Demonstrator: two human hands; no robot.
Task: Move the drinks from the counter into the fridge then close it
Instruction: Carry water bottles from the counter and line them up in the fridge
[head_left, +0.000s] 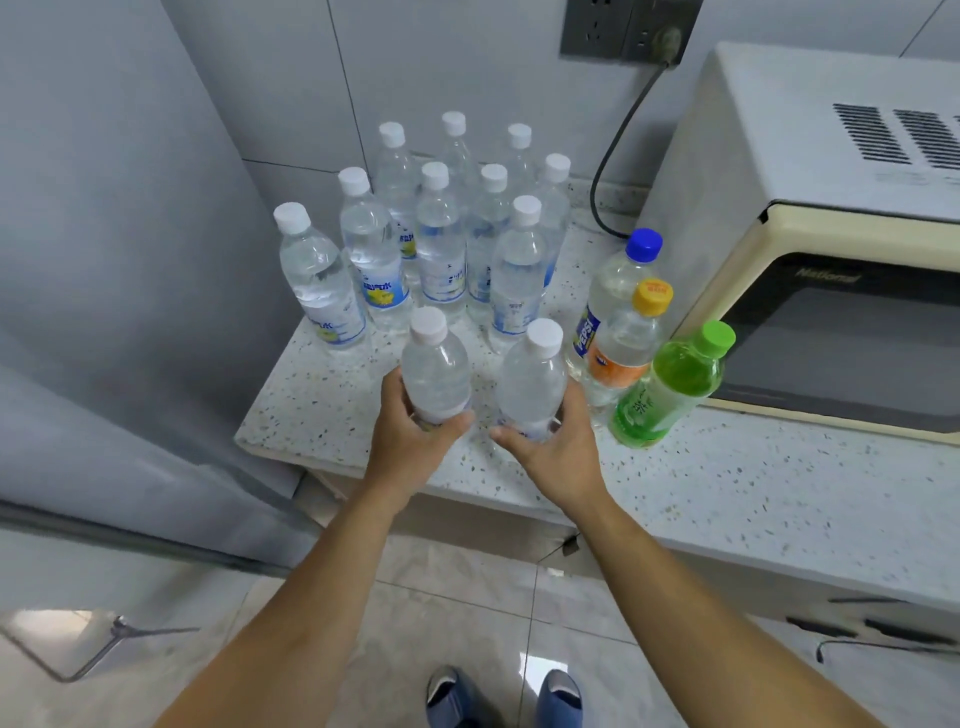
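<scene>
While gripped: bottle (435, 371) per hand (410, 439).

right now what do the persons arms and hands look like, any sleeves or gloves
Both arms are bare up to the frame edge: no sleeves, gloves, watch or rings visible. The left hand and right hand are uncovered. Blue shoes show below on the tiled floor.

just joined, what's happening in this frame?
A person stands at the counter, each hand gripping a white-capped water bottle: left hand on one bottle, right hand on the other. Many more water bottles, plus blue-, yellow- and green-capped drinks, remain beside the microwave. The fridge stands at left.
</scene>
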